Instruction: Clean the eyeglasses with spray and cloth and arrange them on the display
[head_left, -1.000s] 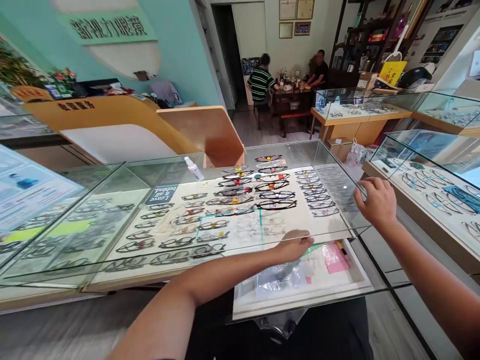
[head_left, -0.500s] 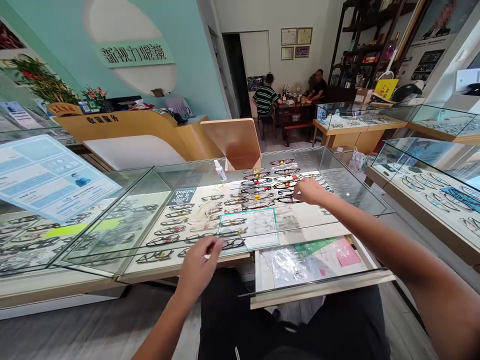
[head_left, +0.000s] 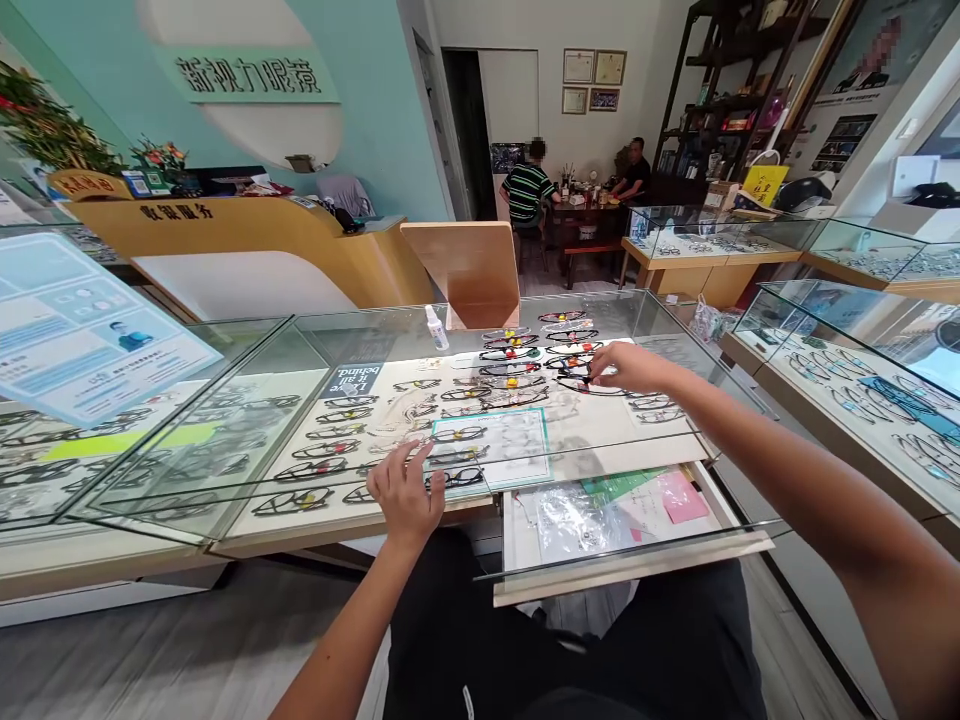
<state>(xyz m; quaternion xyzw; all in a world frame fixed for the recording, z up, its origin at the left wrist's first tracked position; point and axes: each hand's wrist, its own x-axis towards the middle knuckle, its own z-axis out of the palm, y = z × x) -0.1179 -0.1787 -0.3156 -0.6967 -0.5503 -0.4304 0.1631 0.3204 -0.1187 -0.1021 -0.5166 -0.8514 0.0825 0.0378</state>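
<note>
1) Two bare hands over the glass display case point(head_left: 637, 440), clock read from the middle of the view

2) Right hand point(head_left: 634, 368) around 3 o'clock, with fingertips drawn together right at a dark-rimmed pair point(head_left: 574, 384); can't tell if actually pinched or just touched, tbh

3) Left hand point(head_left: 409, 497) down near 7 o'clock, spread loosely at the front edge, with nothing visible in the fingers; can't tell about resting or hovering

4) Step in hand, at a guess: handling or straightening that one pair among the rows, just nearer the front than the neighbouring frames point(head_left: 574, 362)

5) Next move, as a judgement call: needs a light, sure pinch on rim or temple, plus a careful path around the neighbours. Easy to snag a temple there

6) Also worth minding: the pulled-out drawer point(head_left: 630, 568) toward 4 o'clock, and the spray bottle point(head_left: 436, 328) toward 10 o'clock, upright-ish with a slight tilt
</note>
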